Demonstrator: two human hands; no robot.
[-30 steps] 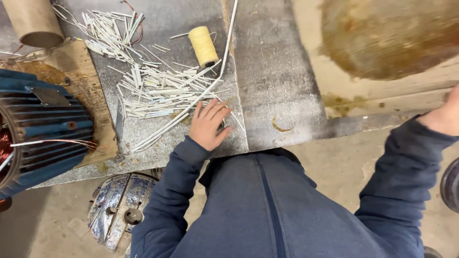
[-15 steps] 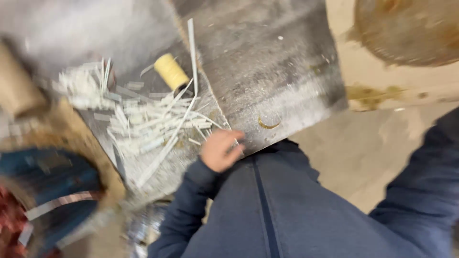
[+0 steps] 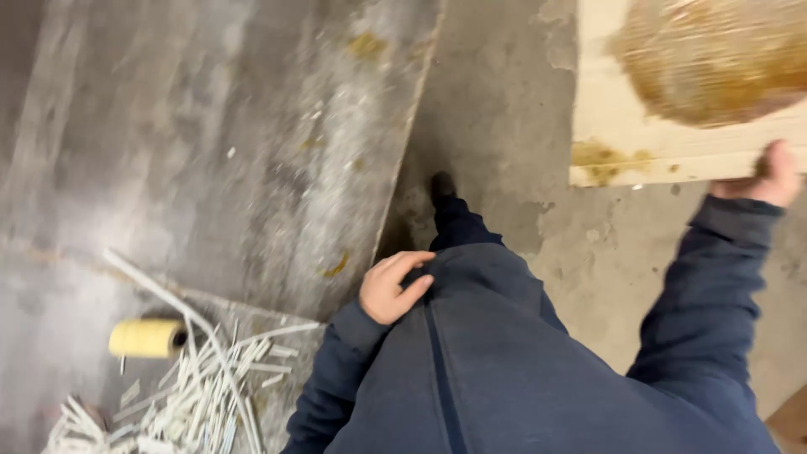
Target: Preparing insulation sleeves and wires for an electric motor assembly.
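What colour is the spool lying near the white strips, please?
Pale yellow spool, head view.

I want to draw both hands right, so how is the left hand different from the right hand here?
The left hand rests curled against the dark blue jacket, close to the body; the right hand is stretched out, gripping the edge of the pale, brown-stained wooden board. The left hand shows fully, the right hand only partly. Both are bare, with dark blue sleeves.

- One head-worn view, looking steeply down the person's own torso onto a grey metal table (image 3: pixel 252 168) and floor.
- Close range; image motion-blurred.
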